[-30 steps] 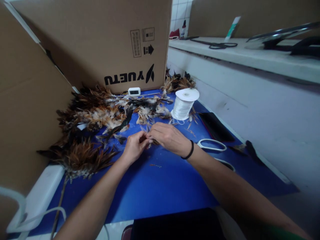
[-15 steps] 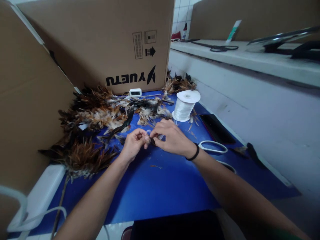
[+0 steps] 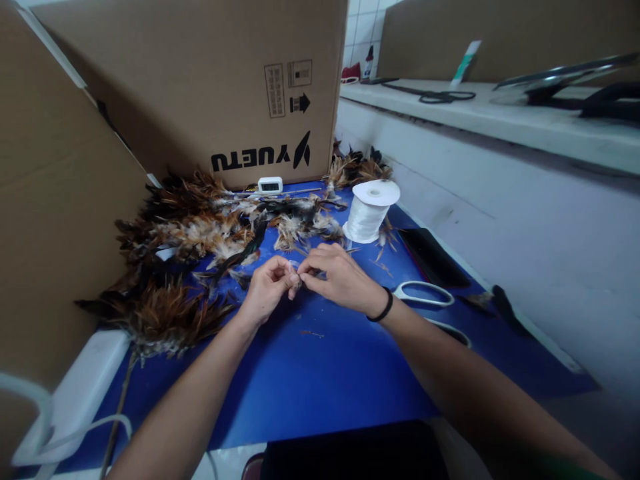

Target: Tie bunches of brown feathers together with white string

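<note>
My left hand point(image 3: 270, 285) is closed in a pinch in the middle of the blue table point(image 3: 320, 380). A thin, whitish ribbon point(image 3: 294, 265) curves at its fingertips, and a small dark bit beside it is too hidden to name. From the right, my right hand point(image 3: 340, 277) pinches at the same spot, its thumb and finger touching the left fingertips. Just behind it stands a spool of white ribbon point(image 3: 367, 220). Loose brown and black feathers point(image 3: 235, 250) lie beyond the left hand.
Feather bundles point(image 3: 165, 317) line the left side. White-handled scissors point(image 3: 425, 293) lie near my right forearm, and a black phone-like slab point(image 3: 434, 257) is behind them. A large cardboard box point(image 3: 200, 80) walls off the back. A small digital timer point(image 3: 270, 185) stands before it.
The fingers of my right hand have closed into a tighter pinch and moved slightly left, against the left fingertips. My left hand stays almost still.
</note>
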### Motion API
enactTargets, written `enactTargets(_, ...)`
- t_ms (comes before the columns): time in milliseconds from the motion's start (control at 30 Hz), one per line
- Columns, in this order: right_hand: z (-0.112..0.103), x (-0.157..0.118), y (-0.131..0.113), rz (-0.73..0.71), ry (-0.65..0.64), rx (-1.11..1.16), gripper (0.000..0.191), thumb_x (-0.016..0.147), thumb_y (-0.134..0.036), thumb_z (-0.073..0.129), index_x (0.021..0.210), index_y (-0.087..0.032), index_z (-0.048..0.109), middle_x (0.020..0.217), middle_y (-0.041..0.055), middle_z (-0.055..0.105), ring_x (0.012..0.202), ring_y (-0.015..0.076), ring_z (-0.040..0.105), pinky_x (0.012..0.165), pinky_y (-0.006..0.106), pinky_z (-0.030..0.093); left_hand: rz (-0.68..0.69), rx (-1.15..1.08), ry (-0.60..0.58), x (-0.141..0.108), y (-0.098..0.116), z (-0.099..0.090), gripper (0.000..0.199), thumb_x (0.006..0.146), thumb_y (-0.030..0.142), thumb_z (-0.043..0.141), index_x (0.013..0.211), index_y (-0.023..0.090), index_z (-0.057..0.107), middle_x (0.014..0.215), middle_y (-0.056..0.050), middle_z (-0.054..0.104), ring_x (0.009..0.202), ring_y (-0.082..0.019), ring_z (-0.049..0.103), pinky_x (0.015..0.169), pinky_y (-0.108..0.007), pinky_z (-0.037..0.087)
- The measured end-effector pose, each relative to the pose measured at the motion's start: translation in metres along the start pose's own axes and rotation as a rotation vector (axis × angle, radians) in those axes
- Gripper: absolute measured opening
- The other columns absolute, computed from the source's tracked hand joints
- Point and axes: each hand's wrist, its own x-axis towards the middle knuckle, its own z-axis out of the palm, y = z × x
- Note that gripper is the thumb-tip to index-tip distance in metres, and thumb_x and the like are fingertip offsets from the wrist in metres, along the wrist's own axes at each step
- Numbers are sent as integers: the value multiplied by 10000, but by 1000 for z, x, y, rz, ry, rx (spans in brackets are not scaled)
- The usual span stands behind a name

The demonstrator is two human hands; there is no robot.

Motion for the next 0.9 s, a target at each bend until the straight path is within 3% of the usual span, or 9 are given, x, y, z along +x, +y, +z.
enactTargets(233, 10, 0, 0, -68, 105, -116, 103, 802, -185, 543, 703, -165, 560, 696, 14, 567, 716, 148, 447, 710, 301, 268, 22, 3, -24, 1, 0, 0, 235, 739, 301, 686, 740, 164, 495, 525, 53, 540, 460, -66, 485, 519, -201, 390)
enactTargets(567, 18, 1, 6, -175, 223, -167, 125, 822, -183, 494, 711, -168, 549, 685, 14, 562, 712, 156, 449, 727, 324, 289, -85, -110, 41, 1, 2, 0, 253, 687, 275, 727, 721, 160, 504, 540, 35, 569, 491, -75, 508, 531, -205, 400)
enactTargets(900, 11, 1, 10, -372, 102, -365, 227, 883, -210, 422, 744, -175, 597, 747, 60, 589, 792, 196, 450, 792, 381, 291, -197, -158, 59, -1, 5, -3, 273, 624, 261, 770, 665, 138, 530, 541, 6, 612, 490, -81, 537, 524, -206, 408)
